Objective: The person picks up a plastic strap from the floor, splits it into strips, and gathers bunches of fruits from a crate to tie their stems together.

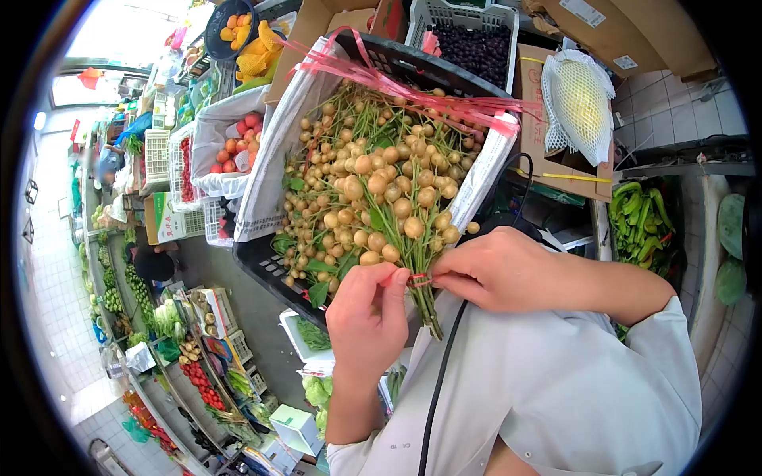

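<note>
A bunch of small round tan fruits on green stems, like longan or wampee, lies over a black crate full of the same fruit. Its gathered stems point toward me, with a thin red string around them. My left hand is closed at the left of the stems, thumb and forefinger pinching the string. From the other side my right hand is closed too, its fingertips pinched at the string beside the stems. Pink plastic strips lie across the crate's far side.
White paper lines the crate. Behind it stands a crate of dark grapes; a netted yellow fruit rests on a carton at the right. Red fruit fills a lined box at left. A black cable hangs over my clothing.
</note>
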{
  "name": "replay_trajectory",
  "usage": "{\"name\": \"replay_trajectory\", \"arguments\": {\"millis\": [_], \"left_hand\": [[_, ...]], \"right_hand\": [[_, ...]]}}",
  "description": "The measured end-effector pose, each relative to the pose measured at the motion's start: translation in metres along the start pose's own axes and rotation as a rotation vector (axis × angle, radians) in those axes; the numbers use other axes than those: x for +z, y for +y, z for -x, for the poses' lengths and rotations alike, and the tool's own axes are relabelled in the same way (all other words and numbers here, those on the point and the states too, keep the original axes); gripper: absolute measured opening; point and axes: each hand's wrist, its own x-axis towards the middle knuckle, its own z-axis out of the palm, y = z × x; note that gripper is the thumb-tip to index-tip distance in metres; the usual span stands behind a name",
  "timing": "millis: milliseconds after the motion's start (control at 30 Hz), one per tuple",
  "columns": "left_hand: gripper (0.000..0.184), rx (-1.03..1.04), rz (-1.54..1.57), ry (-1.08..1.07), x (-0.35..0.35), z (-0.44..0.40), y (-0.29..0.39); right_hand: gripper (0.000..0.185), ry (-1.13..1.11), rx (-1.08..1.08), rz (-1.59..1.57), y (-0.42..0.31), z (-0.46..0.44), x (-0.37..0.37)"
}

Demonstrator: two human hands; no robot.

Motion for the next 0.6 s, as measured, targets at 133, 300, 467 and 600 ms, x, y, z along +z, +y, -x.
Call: {"name": "replay_trajectory", "arguments": {"millis": [133,300,467,600], "left_hand": [[0.010,-0.136,0.019,-0.047,-0.004,0.005,0.003],[0.018,-0.502,0.383,-0.062,0.000,0.001,0.013],[0.018,-0.563,0.657,-0.135,-0.003,-0.003,0.010],[0.013,-0.572,0.756,-0.159,-0.005,0.004,0.005]], "right_hand": [[0.017,0.053,-0.047,-0.098,-0.011,-0.003,-0.016],[0.012,0.060,-0.209,-0.118,-0.012,-0.009,-0.023],[0.011,0.175,-0.298,-0.139,-0.012,-0.028,-0.010],[0.014,0.292,-0.320,0.020,-0.006,-0.032,-0.007]]}}
